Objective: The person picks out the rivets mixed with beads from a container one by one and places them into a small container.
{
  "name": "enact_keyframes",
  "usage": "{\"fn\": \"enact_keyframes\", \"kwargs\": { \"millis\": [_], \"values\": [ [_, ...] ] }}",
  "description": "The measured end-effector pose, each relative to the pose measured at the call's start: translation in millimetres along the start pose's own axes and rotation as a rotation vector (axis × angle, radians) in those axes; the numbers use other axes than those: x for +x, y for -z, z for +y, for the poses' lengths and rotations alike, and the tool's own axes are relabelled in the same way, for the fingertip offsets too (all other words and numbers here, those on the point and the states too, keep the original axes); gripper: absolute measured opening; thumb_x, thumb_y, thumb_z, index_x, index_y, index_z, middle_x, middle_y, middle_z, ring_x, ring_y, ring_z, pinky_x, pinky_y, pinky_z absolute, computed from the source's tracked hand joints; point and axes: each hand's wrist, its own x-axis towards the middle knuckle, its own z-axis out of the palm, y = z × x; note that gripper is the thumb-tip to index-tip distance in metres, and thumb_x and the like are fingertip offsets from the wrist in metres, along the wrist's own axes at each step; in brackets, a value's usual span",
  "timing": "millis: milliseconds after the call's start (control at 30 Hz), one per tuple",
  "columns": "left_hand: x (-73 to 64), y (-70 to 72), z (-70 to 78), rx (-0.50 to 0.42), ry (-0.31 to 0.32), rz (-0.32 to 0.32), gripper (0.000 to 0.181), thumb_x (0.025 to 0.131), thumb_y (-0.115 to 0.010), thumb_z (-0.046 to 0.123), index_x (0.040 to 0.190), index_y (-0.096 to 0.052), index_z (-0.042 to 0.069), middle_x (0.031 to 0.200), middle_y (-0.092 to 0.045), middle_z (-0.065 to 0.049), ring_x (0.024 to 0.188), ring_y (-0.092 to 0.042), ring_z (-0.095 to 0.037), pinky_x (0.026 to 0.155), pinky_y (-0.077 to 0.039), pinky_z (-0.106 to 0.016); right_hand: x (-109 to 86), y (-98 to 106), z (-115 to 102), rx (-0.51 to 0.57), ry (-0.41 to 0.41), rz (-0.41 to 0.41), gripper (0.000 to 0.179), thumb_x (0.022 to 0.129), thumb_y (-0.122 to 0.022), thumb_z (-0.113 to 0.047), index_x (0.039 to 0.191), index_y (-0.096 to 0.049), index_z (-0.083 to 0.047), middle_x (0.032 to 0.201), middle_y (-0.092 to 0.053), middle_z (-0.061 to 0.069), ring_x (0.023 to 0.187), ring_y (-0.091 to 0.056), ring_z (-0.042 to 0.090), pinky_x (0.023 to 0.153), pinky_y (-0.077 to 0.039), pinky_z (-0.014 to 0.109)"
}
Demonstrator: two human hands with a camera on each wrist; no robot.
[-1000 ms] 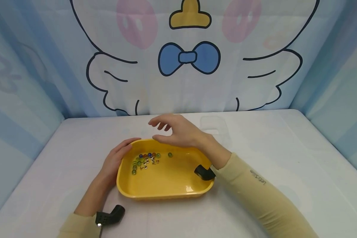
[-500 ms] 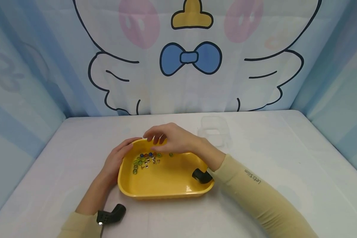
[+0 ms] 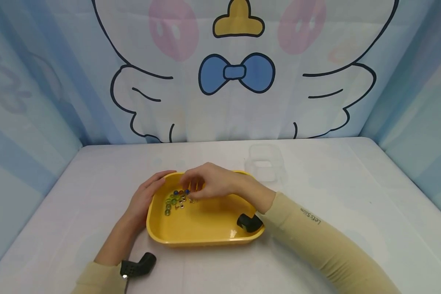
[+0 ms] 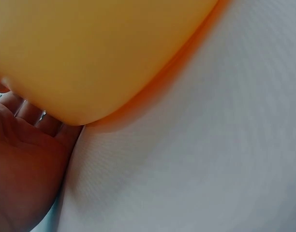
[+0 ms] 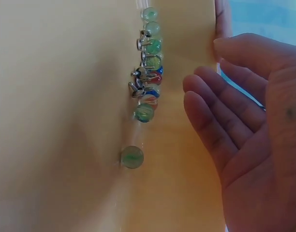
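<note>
A yellow plastic tray (image 3: 206,228) with raised walls stands on the table. My left hand (image 3: 145,198) holds its left end, thumb at the rim and fingers along the outside; the left wrist view has the palm (image 4: 27,164) beside the outer wall. Over the tray's far part hovers my right hand (image 3: 217,179), fingers loosely bent with nothing visible between them. Below it, glass marbles (image 5: 144,112) in green, blue and red-orange lie clustered with small silvery pieces (image 5: 140,44) that have flat heads and short shafts. One green marble (image 5: 132,157) lies apart. In the head view the right hand covers some of them.
A clear plastic container (image 3: 266,163) stands behind the tray, to the right. White cloth covers the table (image 3: 334,196). A printed curtain (image 3: 235,110) hangs behind it, and black wrist cameras (image 3: 137,265) are strapped to both arms.
My right hand has come down and nearer from above the tray's far rim to over the marbles, its fingers more bent. My left hand has kept its hold on the tray.
</note>
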Motion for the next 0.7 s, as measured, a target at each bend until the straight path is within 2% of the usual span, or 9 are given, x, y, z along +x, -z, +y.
{"fn": "enact_keyframes", "kwargs": {
  "millis": [367,533,700],
  "values": [
    [0.5,-1.3,1.1,-0.006,-0.001,-0.005,0.045,0.111,-0.035,0.032,0.149,-0.045,0.010,0.149,-0.046,-0.007,0.132,-0.044,-0.021,0.101,-0.041,-0.015,1.7,-5.1,5.9,-0.060,-0.031,-0.058,0.026,0.091,-0.073,-0.005,0.117,-0.069,-0.004,0.103,-0.070,0.004,0.085,-0.060,0.009,0.077,-0.053,0.022],
    [0.6,-0.9,0.5,-0.007,0.002,-0.007,0.046,0.111,-0.034,0.032,0.149,-0.045,0.010,0.149,-0.047,-0.007,0.132,-0.044,-0.021,0.101,-0.041,-0.015,2.6,-7.0,6.8,-0.104,-0.055,-0.100,0.022,0.093,-0.072,-0.006,0.114,-0.069,-0.006,0.097,-0.067,0.000,0.084,-0.058,0.011,0.077,-0.052,0.021],
    [-0.2,-0.6,0.9,-0.017,0.002,-0.012,0.046,0.111,-0.034,0.032,0.150,-0.045,0.010,0.149,-0.047,-0.007,0.132,-0.044,-0.020,0.102,-0.040,-0.015,3.1,-8.6,8.6,-0.136,-0.051,-0.120,0.022,0.093,-0.072,-0.007,0.114,-0.069,-0.007,0.095,-0.066,-0.001,0.084,-0.058,0.010,0.077,-0.052,0.021]
  ]
}}
